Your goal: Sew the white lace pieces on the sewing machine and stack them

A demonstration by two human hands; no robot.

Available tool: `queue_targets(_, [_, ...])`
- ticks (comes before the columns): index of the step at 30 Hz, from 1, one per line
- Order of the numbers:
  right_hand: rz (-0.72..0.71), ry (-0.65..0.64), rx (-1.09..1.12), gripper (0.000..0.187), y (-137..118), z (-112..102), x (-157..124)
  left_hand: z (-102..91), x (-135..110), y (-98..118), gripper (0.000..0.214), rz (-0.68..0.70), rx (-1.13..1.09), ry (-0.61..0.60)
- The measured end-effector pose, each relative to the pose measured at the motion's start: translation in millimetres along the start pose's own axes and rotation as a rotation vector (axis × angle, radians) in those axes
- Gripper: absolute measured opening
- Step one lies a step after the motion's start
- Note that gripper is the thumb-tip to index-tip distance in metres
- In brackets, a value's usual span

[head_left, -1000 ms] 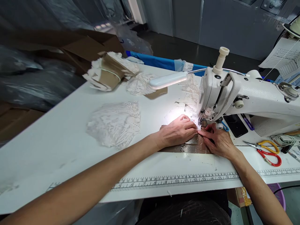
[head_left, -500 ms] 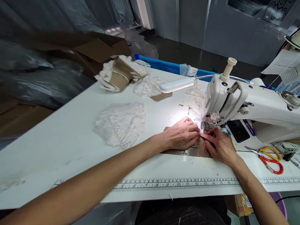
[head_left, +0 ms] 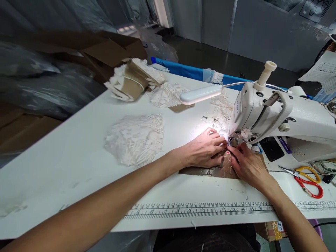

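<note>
At the sewing machine (head_left: 262,105), my left hand (head_left: 206,148) has its fingers bent and pressed down just left of the presser foot (head_left: 232,141). White lace (head_left: 215,122) spreads out behind those fingers under the lamp's glare. Close in front of the foot, my right hand (head_left: 248,162) is closed, thumb and forefinger at the edge of the work. The bit between its fingertips is mostly hidden. Beneath both hands lies a brown, shiny plate (head_left: 210,171) with a small red mark near the foot.
A lace piece (head_left: 136,140) lies to the left. Farther back sit a tied lace bundle (head_left: 133,82) and more lace (head_left: 168,94). A lamp (head_left: 201,94) hangs low. On the right are a phone (head_left: 271,148) and scissors (head_left: 308,180). A printed ruler (head_left: 196,211) follows the front edge.
The view has shifted slightly, so the machine appears farther right. My right fingers have moved a little closer to the presser foot; both hands stay on the work.
</note>
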State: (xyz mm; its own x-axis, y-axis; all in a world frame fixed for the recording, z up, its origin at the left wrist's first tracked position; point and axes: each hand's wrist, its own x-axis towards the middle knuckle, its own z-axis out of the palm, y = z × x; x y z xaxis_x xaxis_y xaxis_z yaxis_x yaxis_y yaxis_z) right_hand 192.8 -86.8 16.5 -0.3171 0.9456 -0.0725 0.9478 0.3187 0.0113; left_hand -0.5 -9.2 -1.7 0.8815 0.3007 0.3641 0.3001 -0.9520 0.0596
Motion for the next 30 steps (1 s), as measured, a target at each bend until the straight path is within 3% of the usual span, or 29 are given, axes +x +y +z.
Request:
queue_targets(6, [0.006,0.032,0.065,0.039,4.5,3.1,-0.3,-3.6,0.6,-0.5,0.017,-0.040,0.018,-0.025])
queue_targets(11, [-0.035,0.081,0.433,0.035,30.3,0.3,-2.8,-4.5,0.0,-2.9,0.019,-0.045,0.011,-0.046])
queue_targets(15, [-0.050,0.084,0.675,0.045,45.4,0.1,4.5,-3.9,-0.7,-4.4,0.021,-0.044,0.006,-0.046])
queue_targets(23, [0.140,0.235,0.603,0.042,37.5,17.7,15.9,-1.0,-1.7,-3.7,0.021,-0.051,0.009,-0.027])
queue_targets(30, [0.100,0.246,0.719,0.034,34.8,8.3,5.0,-0.9,-2.8,-2.9,0.025,-0.060,0.023,-0.050])
